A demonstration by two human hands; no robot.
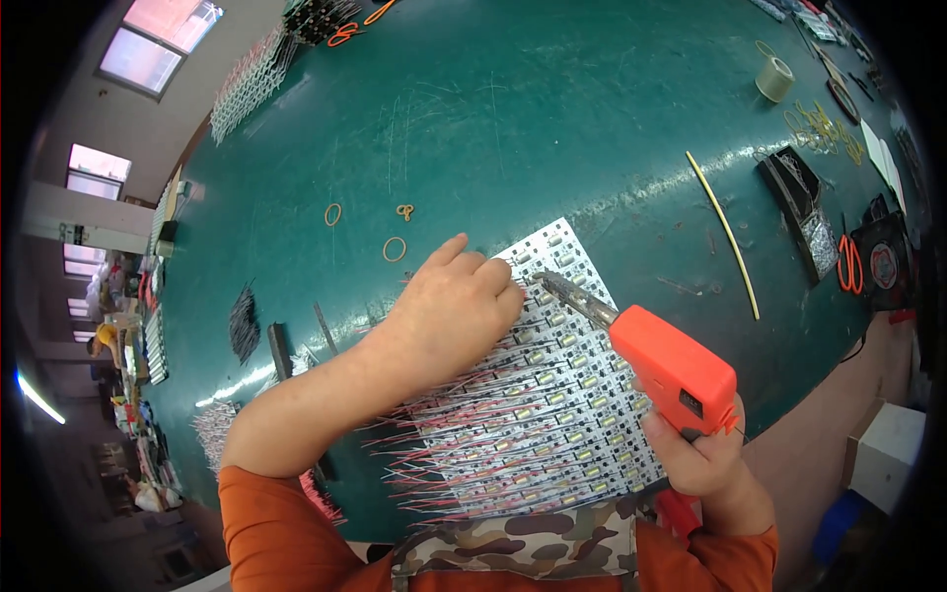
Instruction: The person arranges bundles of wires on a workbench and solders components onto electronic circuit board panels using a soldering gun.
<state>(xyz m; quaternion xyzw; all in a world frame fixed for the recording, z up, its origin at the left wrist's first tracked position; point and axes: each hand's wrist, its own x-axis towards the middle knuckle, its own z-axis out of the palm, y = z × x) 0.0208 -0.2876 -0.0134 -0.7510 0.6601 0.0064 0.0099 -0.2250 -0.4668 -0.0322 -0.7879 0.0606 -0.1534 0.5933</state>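
Observation:
A white circuit board panel (552, 234) with rows of small components lies on the green table in front of me. Many thin red and white wires (444, 434) stick out to its left. My right hand (702, 462) grips an orange-red soldering gun (673, 357), its dark tip close to the panel's upper rows. Just left of that tip, my left hand (456, 311) is closed over the panel's upper left edge. Its fingertips are mostly hidden, so what they pinch does not show.
Rubber bands (395, 249) lie beyond my left hand. At left are a dark wire bundle (244, 324) and a black bar (280, 350). Rightward lie a yellow tube (728, 237), a black tray (795, 212), orange-handled scissors (849, 264) and a spool (774, 79).

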